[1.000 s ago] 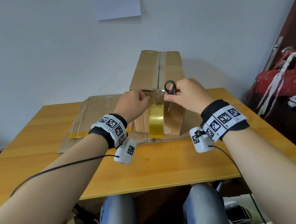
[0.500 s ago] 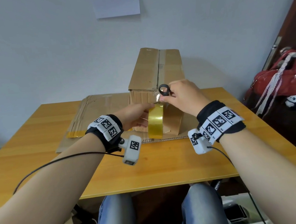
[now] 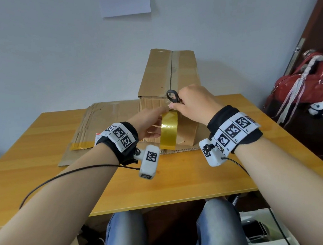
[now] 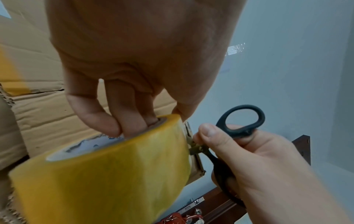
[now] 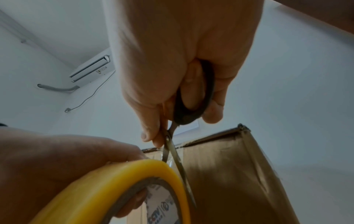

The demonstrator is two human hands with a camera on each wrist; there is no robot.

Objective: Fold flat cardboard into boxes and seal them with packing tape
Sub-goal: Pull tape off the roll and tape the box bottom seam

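left hand (image 3: 148, 121): fingers hooked through the core of the yellow tape roll (image 3: 169, 130), gripping it

right hand (image 3: 192, 104): closed round the black scissors (image 3: 172, 97), thumb out of the upper loop

scissors blades: slightly parted, right beside the roll, at the clear tape strip

box (image 3: 169, 85): just behind both hands, standing on flat cardboard (image 3: 105, 124)

table (image 3: 32, 168): under it all

We wear a black wristband (image 3: 128, 143) behind the left grip and another black wristband (image 3: 237, 132) behind the right, each ringed with white blocks printed with black square codes. A white camera pod (image 3: 148, 161) hangs under each wrist, trailing a thin black cable (image 3: 66, 174). Blue jeans (image 3: 127, 239) cover our knees.
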